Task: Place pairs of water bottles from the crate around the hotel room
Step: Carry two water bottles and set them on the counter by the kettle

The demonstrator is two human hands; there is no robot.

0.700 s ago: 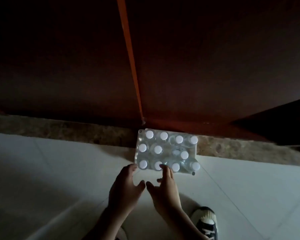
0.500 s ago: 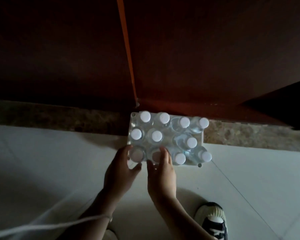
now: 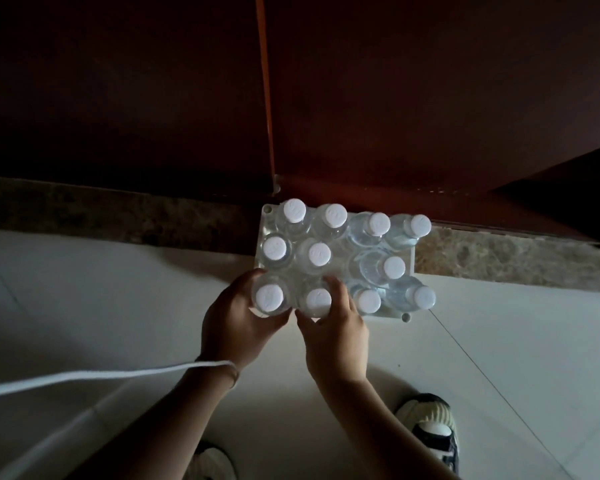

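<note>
Eleven white-capped bottles stand upright in the clear crate on the pale tiled floor, its far edge against the brown stone sill below the dark wooden door. My left hand curls around the near-left bottle at the crate's corner, fingers wrapped on its side. My right hand grips the bottle just beside it, fingertips curled past its cap. A white cord runs from my left wrist. My shoe shows at the lower right.
</note>
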